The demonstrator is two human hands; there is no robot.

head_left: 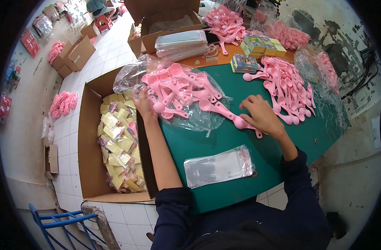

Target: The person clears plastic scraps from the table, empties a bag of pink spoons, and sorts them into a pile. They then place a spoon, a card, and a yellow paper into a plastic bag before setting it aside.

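Green worktable, pink spoons, tiled room

Green tabletop [174,143]: pink spoons [178,85] heaped on clear bag [194,121]; left hand [145,107] at bag's edge, grip hidden; right hand [262,116] by nearest spoons, fingers half-open, curled. Clear sleeves [217,167], near edge. Alongside: cardboard box [88,146], yellow packets [117,137]. Room: white floor tiles [66,156], blue metal frame [59,225], peeling wall [338,29].

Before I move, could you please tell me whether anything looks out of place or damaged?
The wall at the upper right looks damaged, its surface flaking in dark patches. A pink bundle lies unboxed on the tiled floor at the left. On the green table, a few pink plastic spoons stray past the clear bag.
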